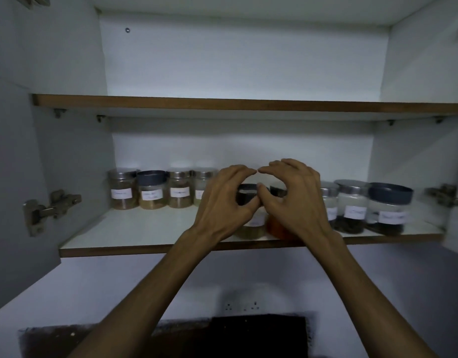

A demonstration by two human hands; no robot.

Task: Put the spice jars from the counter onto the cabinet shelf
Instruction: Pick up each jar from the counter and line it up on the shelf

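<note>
A: Shelf (145, 228) first. Your lower cabinet shelf carries a row of spice jars at the back left (151, 189) and another group at the right (351, 206), all upright.

B: And the two between my hands?

A: They stand near the front edge, straight ahead of you. The dark-lidded jar (248, 200) sits under your left hand (222, 202); the orange-filled jar (279, 228) sits under your right hand (297, 200), touching its neighbour.

B: Am I gripping them?

A: Your fingers curl loosely round the lids, thumbs meeting. I cannot tell whether you grip or have let go.
</note>
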